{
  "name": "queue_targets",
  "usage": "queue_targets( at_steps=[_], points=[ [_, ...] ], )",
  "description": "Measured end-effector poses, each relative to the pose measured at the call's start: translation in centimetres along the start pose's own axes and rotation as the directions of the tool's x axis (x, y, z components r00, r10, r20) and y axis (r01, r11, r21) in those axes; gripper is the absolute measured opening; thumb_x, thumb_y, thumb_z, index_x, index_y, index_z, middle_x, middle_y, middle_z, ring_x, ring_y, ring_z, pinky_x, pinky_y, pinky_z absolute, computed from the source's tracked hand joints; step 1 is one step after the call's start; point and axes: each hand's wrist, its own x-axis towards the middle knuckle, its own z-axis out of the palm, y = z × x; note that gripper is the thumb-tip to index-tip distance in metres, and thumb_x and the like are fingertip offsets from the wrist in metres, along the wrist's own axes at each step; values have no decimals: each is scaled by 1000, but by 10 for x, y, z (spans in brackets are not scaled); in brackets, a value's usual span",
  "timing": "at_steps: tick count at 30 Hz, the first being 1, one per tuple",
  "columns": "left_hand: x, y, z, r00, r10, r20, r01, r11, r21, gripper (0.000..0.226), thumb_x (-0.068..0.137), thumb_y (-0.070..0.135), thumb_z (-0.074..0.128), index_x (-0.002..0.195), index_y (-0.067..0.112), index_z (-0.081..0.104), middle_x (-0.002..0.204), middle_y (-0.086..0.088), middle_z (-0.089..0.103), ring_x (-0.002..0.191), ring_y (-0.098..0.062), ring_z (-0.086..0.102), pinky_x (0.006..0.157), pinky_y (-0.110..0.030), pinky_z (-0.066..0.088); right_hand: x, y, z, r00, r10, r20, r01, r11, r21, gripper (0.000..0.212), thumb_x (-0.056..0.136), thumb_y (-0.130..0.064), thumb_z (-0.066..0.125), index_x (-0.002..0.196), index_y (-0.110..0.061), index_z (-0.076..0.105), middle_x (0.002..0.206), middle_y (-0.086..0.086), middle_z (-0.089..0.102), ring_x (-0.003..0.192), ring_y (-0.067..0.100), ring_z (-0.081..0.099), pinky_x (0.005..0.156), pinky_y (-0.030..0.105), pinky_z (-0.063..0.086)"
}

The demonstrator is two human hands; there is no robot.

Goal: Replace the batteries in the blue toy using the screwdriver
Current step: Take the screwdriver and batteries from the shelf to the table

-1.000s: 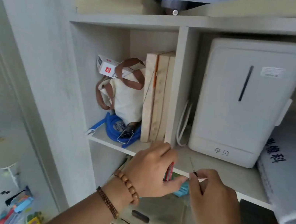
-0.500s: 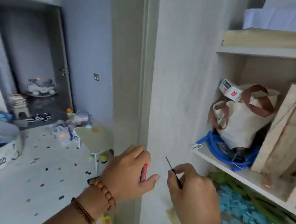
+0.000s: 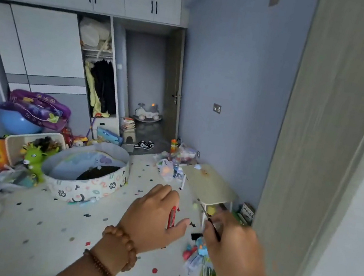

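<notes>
At the far left, a white bin (image 3: 33,138) full of toys stands beside a green dragon toy (image 3: 32,158). Next to them lies a round fabric play pen (image 3: 87,185) on the speckled floor (image 3: 41,235). The person's left hand (image 3: 153,219), with bead bracelets at the wrist, has its fingers (image 3: 163,191) curled around red batteries (image 3: 172,216). Just to the right, the right hand (image 3: 232,248) pinches a thin screwdriver (image 3: 207,217) between thumb and fingers, its tip pointing up and left. Behind it stands a small worktop (image 3: 210,185) near the blue wall. Below the right hand, a blue toy (image 3: 202,247) lies on the floor among other small toys; it is blurred.
</notes>
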Motion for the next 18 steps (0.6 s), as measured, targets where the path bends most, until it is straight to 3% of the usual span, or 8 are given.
queue_targets(
  at_steps=[7, 18],
  points=[
    [35, -94, 38, 997, -74, -21, 74, 997, 26, 40, 82, 55, 60, 80, 16, 55, 78, 3, 53, 76, -17, 53, 56, -31, 52, 89, -24, 78, 997, -55, 47, 55, 998, -11, 21, 92, -48, 51, 100, -32, 62, 59, -5, 70, 56, 14, 62, 49, 26, 49],
    [175, -263, 149, 991, -130, 17, 127, 985, 116, 39, 83, 61, 56, 86, 22, 59, 81, 7, 57, 73, -9, 48, 58, -24, 51, 316, -21, 227, 997, -29, 69, 27, 999, 33, 26, 90, -54, 45, 101, -36, 59, 58, -8, 69, 61, 13, 67, 59, 29, 57]
  ],
)
